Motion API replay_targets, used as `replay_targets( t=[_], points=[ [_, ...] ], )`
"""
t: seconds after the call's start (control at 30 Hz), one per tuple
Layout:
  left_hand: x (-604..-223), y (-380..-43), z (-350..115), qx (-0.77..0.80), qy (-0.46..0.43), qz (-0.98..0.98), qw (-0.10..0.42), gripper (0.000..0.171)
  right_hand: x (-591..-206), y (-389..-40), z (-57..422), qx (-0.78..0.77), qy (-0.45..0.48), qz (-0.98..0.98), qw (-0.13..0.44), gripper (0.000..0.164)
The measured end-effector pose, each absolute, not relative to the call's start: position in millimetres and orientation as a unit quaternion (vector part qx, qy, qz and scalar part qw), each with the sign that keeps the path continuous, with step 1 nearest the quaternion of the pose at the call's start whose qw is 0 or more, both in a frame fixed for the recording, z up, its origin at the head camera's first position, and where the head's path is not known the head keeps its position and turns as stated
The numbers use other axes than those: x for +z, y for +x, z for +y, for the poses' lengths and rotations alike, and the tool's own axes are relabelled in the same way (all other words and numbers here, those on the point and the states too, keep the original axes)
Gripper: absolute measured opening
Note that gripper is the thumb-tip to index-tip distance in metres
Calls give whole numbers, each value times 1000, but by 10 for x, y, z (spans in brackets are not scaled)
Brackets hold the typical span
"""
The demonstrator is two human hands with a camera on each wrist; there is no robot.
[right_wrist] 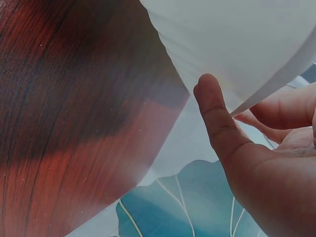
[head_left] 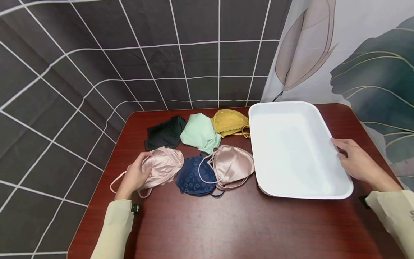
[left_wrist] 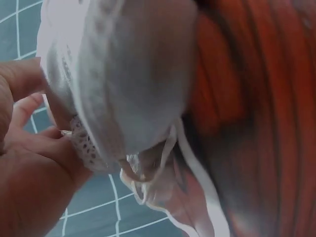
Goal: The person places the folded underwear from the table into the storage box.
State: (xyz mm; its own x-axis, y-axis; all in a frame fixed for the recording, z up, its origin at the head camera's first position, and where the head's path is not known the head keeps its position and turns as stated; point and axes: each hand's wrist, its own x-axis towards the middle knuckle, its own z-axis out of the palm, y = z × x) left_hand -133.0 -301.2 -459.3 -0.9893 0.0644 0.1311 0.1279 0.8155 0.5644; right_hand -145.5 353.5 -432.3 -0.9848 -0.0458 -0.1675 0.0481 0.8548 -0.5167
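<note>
At the table's left side, my left hand (head_left: 136, 175) grips the edge of a pale pink satin bra (head_left: 166, 163). The left wrist view shows its lace trim (left_wrist: 85, 150) against the fingers and a thin strap hanging down. On the right, my right hand (head_left: 355, 162) pinches the side rim of an empty white tray (head_left: 297, 154). In the right wrist view the thumb (right_wrist: 211, 96) lies against the tray's outer wall, with the other fingers across the rim. Beside the pink bra lies a navy lace bra (head_left: 194, 176), partly covered by a second pink satin bra (head_left: 233, 163).
Behind these lie a folded black garment (head_left: 165, 132), a mint green garment (head_left: 199, 131) and a mustard yellow bra (head_left: 229, 121) close to the tray. All rest on a dark red wooden table (head_left: 207, 223). A grey grid-patterned curtain (head_left: 200, 61) hangs along the back and left.
</note>
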Motion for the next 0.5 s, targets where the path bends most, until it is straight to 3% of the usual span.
replay_targets(
  t=[0.5],
  points=[
    [-4236,-1209,-2984,-324,-73,-924,190,36,-4331,-1443,3518,-271,2,959,84,58]
  ],
)
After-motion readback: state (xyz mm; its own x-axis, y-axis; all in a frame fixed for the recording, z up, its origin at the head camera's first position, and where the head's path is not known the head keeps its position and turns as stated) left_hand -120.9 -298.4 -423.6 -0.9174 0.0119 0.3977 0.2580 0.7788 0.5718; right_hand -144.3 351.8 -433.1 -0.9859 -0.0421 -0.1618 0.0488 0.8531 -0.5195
